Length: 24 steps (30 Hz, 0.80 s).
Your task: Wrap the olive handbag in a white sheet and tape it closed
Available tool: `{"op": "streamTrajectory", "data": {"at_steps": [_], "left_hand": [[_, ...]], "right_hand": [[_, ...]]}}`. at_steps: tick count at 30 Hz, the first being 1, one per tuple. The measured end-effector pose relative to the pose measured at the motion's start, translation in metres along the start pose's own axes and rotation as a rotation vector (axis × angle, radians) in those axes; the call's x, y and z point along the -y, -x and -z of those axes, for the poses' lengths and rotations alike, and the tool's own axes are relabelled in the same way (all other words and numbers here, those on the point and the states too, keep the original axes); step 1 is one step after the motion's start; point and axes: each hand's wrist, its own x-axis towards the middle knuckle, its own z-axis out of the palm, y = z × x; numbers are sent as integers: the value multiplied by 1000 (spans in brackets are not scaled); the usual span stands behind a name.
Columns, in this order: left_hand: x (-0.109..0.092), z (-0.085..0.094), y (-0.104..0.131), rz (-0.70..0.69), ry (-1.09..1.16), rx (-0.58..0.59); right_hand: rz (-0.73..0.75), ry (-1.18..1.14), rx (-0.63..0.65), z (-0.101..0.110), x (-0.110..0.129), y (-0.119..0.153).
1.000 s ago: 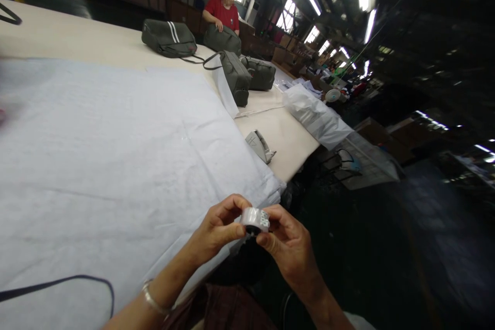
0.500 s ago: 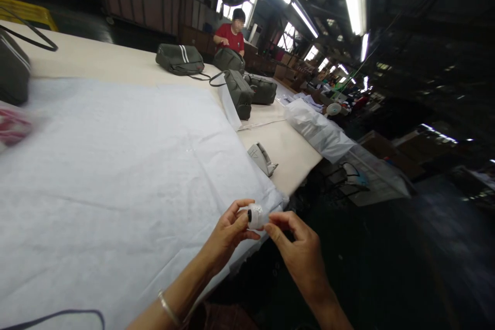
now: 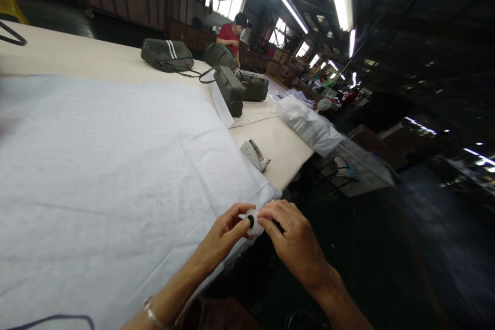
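Observation:
A small white roll with a dark round core is held over the near right corner of the cloth-covered table. My left hand is closed round its left side, thumb by the core. My right hand pinches at the roll's right edge; whether the fingertips grip a loose end cannot be made out. Beneath both hands runs the edge of a pale cloth sheet. A grey-white tape dispenser-like tool lies just beyond them on the table.
Several dark green bags, one with white stripes, stand on the far side of the table. A person in a red top stands behind them. Clear plastic sheeting drapes over the right side. A dark strap lies at lower left.
My right hand has moved in closer to the roll. The roll has turned so its dark core faces me more. The whole view has shifted slightly.

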Motion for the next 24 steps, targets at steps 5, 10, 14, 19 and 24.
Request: {"op": "streamTrajectory", "data": {"at_steps": [5,10,14,19,24], "left_hand": [[1,1,7,-33,-217,-78],[-1,9,16,78,94,141],[7,14,21,151,442,315],[15,14,22,75,648,280],[16,16,24,56,861,203]], "right_hand": [[-115,-87,135,2,-1,-4],[-9,-308,187,-7,-3,-9],[94,-437,120,-18,2,-12],[135,-486,-31,-19,4,-13],[571,-146,-61,-18,-13,-15]]}}
